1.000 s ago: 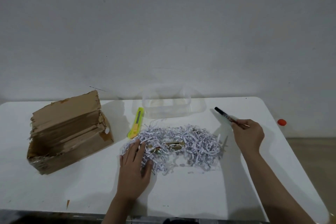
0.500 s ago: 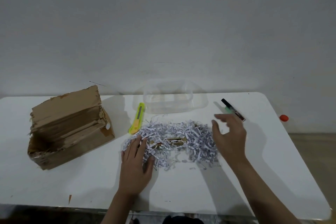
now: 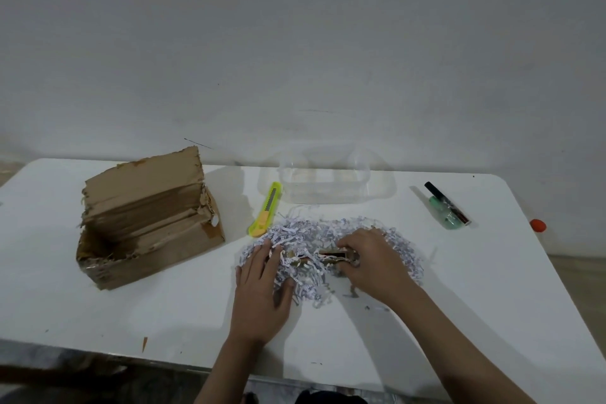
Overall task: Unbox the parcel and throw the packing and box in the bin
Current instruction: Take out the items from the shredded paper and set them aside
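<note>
Head view | left hand (image 3: 262,285) flat, fingers spread on shredded paper (image 3: 305,236) | right hand (image 3: 370,259) curled, gripping shreds | cardboard box (image 3: 147,223) left of paper

Setting: plain indoor room, type not determinable. Shown by 1 white table (image 3: 164,298) set against a bare grey-white wall (image 3: 295,43); brown floor (image 3: 577,272) seen at right.

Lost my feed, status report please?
Left hand flat on shredded paper. Right hand digging in the pile, grip unclear. Box open, on table. Nothing in the way.
</note>
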`<action>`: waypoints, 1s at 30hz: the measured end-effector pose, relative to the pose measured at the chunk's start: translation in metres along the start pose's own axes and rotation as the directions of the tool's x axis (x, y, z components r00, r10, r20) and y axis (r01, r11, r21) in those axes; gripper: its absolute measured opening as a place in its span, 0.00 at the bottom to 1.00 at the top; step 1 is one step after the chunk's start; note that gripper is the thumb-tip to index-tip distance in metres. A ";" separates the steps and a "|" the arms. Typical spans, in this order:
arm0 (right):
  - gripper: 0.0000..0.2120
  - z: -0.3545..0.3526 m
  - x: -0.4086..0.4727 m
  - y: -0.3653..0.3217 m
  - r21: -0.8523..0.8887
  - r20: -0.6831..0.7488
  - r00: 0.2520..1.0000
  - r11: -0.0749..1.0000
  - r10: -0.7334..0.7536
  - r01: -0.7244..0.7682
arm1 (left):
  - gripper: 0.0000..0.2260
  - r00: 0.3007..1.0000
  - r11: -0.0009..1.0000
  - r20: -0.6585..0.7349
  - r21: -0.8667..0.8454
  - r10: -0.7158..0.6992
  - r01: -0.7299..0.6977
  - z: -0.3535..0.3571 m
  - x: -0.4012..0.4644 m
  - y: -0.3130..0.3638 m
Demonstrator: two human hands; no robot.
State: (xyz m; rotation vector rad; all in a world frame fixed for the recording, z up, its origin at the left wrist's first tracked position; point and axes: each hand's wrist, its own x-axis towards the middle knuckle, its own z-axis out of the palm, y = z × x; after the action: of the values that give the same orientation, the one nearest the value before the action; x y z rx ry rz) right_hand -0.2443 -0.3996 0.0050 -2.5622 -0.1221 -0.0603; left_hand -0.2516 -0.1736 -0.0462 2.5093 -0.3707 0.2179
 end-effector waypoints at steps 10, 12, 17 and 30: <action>0.09 -0.011 -0.008 -0.002 0.134 -0.072 0.997 0.991 -0.020 0.029 | 0.26 1.000 1.000 0.000 0.002 0.012 -0.012 0.001 0.001 -0.001; 0.11 -0.017 -0.011 -0.005 0.206 -0.102 0.994 0.976 -0.042 0.062 | 0.26 1.000 1.000 0.002 0.003 0.009 -0.009 0.001 0.001 -0.001; 0.12 -0.021 -0.014 -0.012 0.346 -0.162 0.987 0.938 0.019 0.038 | 0.27 1.000 1.000 0.017 -0.005 -0.010 0.010 0.001 0.001 -0.003; 0.04 -0.026 -0.014 -0.011 0.547 -0.122 0.977 0.833 0.175 -0.082 | 0.26 1.000 0.999 0.004 -0.034 -0.027 0.027 0.003 0.000 -0.002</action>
State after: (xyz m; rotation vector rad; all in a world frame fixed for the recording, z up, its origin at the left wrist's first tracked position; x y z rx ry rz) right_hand -0.2596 -0.4062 0.0317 -1.9802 0.0911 -0.1651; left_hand -0.2509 -0.1731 -0.0496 2.4796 -0.3386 0.1952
